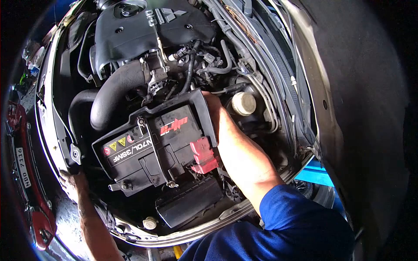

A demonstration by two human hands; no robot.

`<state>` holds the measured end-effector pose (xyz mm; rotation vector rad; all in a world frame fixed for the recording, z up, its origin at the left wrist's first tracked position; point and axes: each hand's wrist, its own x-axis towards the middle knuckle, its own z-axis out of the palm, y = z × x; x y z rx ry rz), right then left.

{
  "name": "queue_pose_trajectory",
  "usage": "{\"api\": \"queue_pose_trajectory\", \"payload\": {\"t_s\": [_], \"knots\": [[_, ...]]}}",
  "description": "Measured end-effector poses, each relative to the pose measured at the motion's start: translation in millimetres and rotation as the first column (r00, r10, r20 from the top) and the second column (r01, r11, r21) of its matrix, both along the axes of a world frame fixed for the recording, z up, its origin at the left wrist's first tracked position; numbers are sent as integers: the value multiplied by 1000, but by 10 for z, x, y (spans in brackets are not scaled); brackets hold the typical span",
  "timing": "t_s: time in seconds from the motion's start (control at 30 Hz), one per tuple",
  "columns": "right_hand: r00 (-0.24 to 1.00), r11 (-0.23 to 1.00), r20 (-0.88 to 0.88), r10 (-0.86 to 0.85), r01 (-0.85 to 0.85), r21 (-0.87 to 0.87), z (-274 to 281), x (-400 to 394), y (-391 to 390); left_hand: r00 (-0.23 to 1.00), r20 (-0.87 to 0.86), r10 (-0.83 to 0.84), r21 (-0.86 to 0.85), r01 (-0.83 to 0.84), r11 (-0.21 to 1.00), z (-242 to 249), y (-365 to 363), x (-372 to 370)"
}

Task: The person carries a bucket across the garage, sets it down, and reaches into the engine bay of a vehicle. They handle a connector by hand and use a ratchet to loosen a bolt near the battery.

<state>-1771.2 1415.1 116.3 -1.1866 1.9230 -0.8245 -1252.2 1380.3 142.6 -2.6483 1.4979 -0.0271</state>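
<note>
A black car battery with yellow warning labels sits in the engine bay. A black battery cover stands around its far and right sides, and a hold-down bracket crosses its top. My right hand reaches down behind the cover's right side; its fingers are hidden. At the left, my left hand rests on the car's front edge beside the radiator cap, fingers laid out and holding no loose item. A red terminal cover lies on the battery's right end.
The engine cover and a thick black intake hose lie beyond the battery. A white-capped reservoir is right of my forearm. A black fuse box sits nearer me. Outside at left is a red car part with a number plate.
</note>
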Motion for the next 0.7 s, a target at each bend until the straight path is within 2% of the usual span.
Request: {"api": "queue_pose_trajectory", "payload": {"t_s": [0.17, 0.57, 0.7], "knots": [[1000, 1000, -19, 6, -7, -18, -35, 29, 17, 999, 39, 4, -18, -3, 1000, -33, 8, 5], [999, 1000, -27, 20, -21, -23, -79, 36, 10, 999, -40, 29, -2, -29, 1000, 53, 2, -63], [999, 999, -28, 29, -30, -28, -98, 19, -16, 1000, -18, 19, -11, -19, 1000, -8, -1, -35]]}}
